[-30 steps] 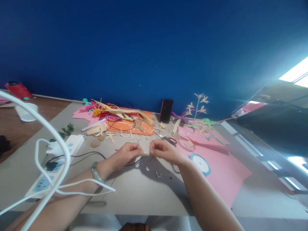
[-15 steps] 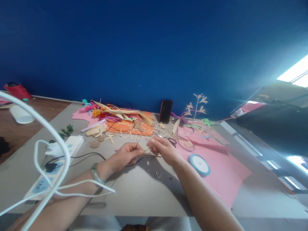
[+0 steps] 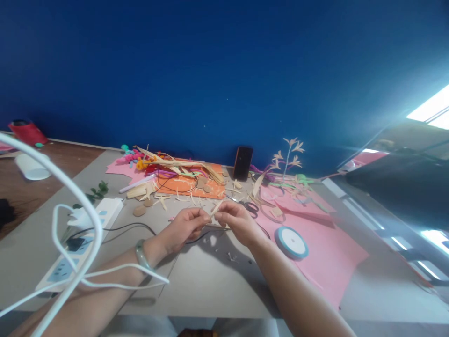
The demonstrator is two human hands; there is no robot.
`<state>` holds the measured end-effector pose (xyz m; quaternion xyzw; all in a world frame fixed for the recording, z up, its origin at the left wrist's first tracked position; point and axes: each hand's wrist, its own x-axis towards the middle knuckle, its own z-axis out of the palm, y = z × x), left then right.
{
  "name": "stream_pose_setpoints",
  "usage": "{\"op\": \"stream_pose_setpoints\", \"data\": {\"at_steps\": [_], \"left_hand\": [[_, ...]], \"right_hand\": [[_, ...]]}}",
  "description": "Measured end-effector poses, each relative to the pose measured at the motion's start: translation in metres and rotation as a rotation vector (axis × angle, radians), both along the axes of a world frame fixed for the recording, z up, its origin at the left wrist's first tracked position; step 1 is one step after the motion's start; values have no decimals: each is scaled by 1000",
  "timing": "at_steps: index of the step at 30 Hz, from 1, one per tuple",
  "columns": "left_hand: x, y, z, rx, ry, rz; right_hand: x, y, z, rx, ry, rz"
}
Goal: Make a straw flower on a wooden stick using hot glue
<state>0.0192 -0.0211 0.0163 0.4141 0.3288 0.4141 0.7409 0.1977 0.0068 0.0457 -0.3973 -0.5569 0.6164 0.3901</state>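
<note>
Above the middle of the grey table my two hands meet, fingertips almost touching. My left hand [image 3: 187,228], with a bracelet [image 3: 142,255] on its wrist, is closed in a pinch on a small pale strip of dried husk [image 3: 215,208]. My right hand [image 3: 238,222] pinches at the same strip from the other side, its thumb and forefinger closed. Just behind the right hand lie dark-handled scissors [image 3: 251,209]. A thin black cable [image 3: 206,234] runs under both hands, and small pale scraps [image 3: 231,257] lie on the table below them.
A power strip [image 3: 101,220] with looping white cable [image 3: 94,224] is at left. Dried husks [image 3: 185,164] lie on orange sheet [image 3: 175,185]. A phone [image 3: 242,163] leans against the blue wall. Right are a husk-flower stem [image 3: 287,157], pink sheets [image 3: 326,267] and a tape roll [image 3: 292,242].
My right hand's fingers have shifted slightly down and closed on the strip, which now stands up more plainly between the fingertips. My left hand has stayed nearly still.
</note>
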Motion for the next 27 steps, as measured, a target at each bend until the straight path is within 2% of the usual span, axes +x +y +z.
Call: {"op": "stream_pose_setpoints", "data": {"at_steps": [16,27], "left_hand": [[2,-2,2,4,17,-17],[2,-1,3,-31,36,28]], "right_hand": [[-3,-2,-1,-40,37,42],[-4,-5,-2,-4,-20,-14]]}}
